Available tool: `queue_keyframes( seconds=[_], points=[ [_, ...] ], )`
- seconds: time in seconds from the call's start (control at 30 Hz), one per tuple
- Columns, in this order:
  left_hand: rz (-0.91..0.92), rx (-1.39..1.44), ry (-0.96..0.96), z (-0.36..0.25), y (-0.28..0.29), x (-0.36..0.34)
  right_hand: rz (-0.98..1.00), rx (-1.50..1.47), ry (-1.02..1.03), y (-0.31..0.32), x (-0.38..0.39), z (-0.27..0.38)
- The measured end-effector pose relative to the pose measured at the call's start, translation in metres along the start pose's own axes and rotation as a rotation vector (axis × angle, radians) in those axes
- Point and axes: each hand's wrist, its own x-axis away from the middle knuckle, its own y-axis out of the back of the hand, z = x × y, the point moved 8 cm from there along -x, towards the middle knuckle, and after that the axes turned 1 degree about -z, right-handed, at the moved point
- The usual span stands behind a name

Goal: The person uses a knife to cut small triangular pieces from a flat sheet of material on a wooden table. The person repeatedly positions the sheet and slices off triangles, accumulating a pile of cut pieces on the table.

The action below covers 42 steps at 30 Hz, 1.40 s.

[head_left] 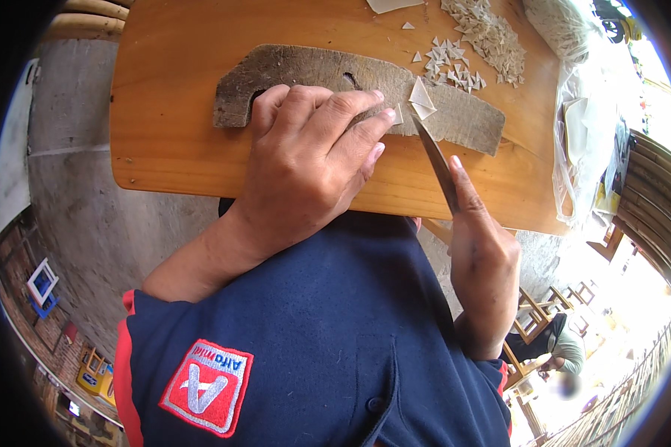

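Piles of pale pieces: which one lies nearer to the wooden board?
The smaller, looser pile of triangles, beside the far edge of the wooden board. The larger, denser pile lies farther away.

The knife (pixel 438 162) looks metal, the board (pixel 306 67) rough wood, the table (pixel 175 89) glossy.

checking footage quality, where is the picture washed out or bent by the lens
Head view: glare bleaches the far right, beyond the plastic bag; head view: bamboo poles bow near the dark rim; head view: knife and cutting board look fairly sharp.
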Motion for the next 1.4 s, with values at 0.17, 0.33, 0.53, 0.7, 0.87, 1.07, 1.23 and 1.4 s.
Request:
queue_keyframes(
  seconds=[0.17, 0.33, 0.53, 0.7, 0.87, 1.07, 1.23, 1.4],
  points=[
    [0.002, 0.007, -0.035, -0.001, 0.000, 0.000, 0.038, 0.183, 0.142, 0.005, -0.016, -0.005],
    [-0.028, -0.038, -0.068, 0.000, -0.002, 0.004, 0.059, 0.310, 0.287, 0.008, -0.037, -0.008],
    [-0.010, -0.037, -0.017, 0.002, -0.003, 0.008, 0.074, 0.340, 0.385, 0.011, -0.047, -0.010],
    [-0.008, -0.019, -0.007, 0.003, -0.002, 0.007, 0.100, 0.318, 0.399, 0.011, -0.050, -0.011],
    [0.004, -0.015, -0.006, 0.003, -0.004, 0.006, 0.104, 0.351, 0.392, 0.009, -0.048, -0.012],
    [0.001, -0.021, -0.019, 0.005, -0.004, 0.007, 0.124, 0.403, 0.351, 0.012, -0.044, -0.017],
    [0.003, 0.063, 0.018, 0.007, -0.001, 0.006, 0.070, 0.295, 0.294, 0.014, -0.031, -0.029],
    [0.007, 0.068, 0.012, 0.007, 0.000, 0.007, 0.077, 0.121, 0.167, 0.006, -0.024, -0.031]
  ],
)
